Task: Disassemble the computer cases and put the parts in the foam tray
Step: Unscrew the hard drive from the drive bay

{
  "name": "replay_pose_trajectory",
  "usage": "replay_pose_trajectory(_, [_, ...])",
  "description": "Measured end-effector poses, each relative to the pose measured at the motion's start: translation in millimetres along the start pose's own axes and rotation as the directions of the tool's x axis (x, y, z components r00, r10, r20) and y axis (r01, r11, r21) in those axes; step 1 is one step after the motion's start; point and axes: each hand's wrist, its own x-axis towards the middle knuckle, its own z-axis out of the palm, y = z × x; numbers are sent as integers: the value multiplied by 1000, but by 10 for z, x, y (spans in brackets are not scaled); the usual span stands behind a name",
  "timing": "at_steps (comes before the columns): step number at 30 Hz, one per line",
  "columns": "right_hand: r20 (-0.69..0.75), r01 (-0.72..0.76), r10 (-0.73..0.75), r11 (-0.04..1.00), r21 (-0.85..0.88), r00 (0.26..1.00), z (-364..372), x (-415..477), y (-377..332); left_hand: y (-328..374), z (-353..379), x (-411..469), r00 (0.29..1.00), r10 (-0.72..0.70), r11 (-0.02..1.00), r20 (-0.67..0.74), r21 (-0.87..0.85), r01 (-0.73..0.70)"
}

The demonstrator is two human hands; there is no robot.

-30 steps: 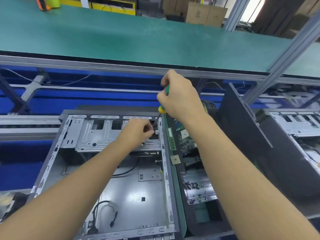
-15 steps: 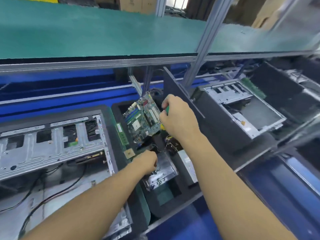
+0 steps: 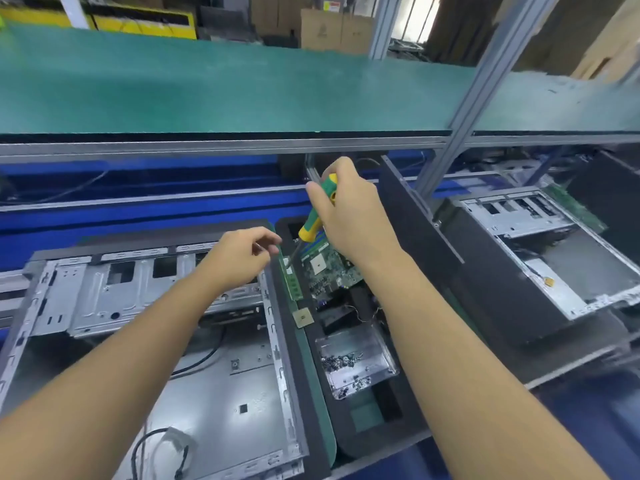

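Two bare arms, uncovered from the wrists down to the edge of view, smooth forearms, slim wrists, bare left hand (image 3: 242, 259), bare right hand (image 3: 349, 216), round knuckles

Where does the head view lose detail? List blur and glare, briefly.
Head view: the green shelf smears at far right; daylight blows out at top; the screw tray glints; the right hand and screwdriver are sharp.
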Motion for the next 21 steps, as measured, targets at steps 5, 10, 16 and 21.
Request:
replay_pose_trajectory(5, [158, 70, -80, 995, 68, 984, 382, 92, -348, -385, -376, -245, 999, 8, 996, 52, -92, -3])
replay_pose_trajectory(10, [258, 94, -94, 995, 14, 961, 624, 121, -362, -499, -218, -292, 992, 3, 1000, 125, -21, 0])
replay_pose_trajectory(16, [308, 81, -78, 997, 2, 948, 711, 124, -276, -526, 38, -247, 998, -49, 999, 33, -23, 50])
replay_pose_trajectory(21, [308, 96, -93, 995, 4, 947, 748, 105, -241, -574, 114, -217, 997, -82, 990, -1, -118, 82])
